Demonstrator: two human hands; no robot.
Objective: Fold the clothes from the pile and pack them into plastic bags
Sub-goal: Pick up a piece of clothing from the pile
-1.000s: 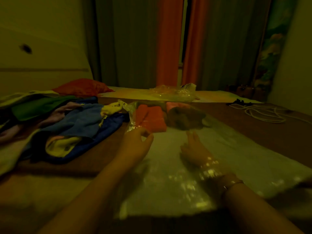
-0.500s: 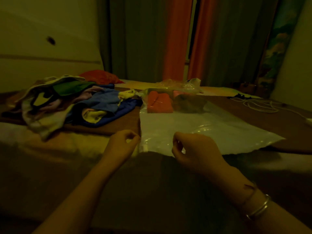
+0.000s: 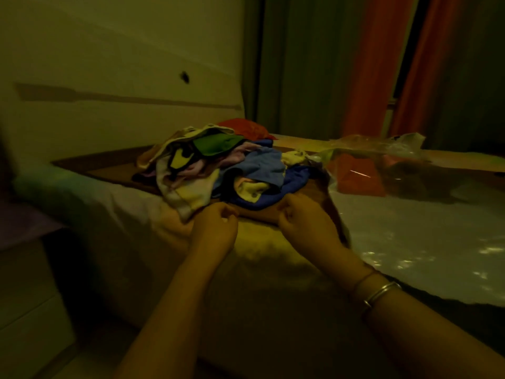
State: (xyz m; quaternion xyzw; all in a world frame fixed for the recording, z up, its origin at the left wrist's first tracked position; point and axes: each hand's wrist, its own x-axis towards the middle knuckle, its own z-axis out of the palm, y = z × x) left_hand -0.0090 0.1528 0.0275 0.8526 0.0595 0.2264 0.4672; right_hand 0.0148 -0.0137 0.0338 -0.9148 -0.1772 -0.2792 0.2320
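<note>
The pile of mixed clothes [image 3: 218, 170], blue, yellow, green and pale pieces, lies on the bed ahead. My left hand [image 3: 216, 228] hovers just in front of the pile's pale cloth with its fingers curled, and I see nothing in it. My right hand [image 3: 306, 225], also curled, sits by the dark blue garment [image 3: 273, 198] and right at the left edge of the flat empty plastic bag [image 3: 410, 242]; no cloth shows in its fingers. Behind that bag lies a packed plastic bag [image 3: 355, 173] with folded orange clothes inside.
The bed [image 3: 273, 269] runs from the pale wall [image 3: 109, 77] on the left towards orange and grey curtains [image 3: 369, 64] at the back. A crumpled clear bag [image 3: 382, 140] lies behind the packed one. A low pale surface [image 3: 27, 222] stands at the far left.
Both hands left the near edge of the flat plastic bag and moved left to the clothes pile. My view swung left and closer, so the flat bag now lies to the right.
</note>
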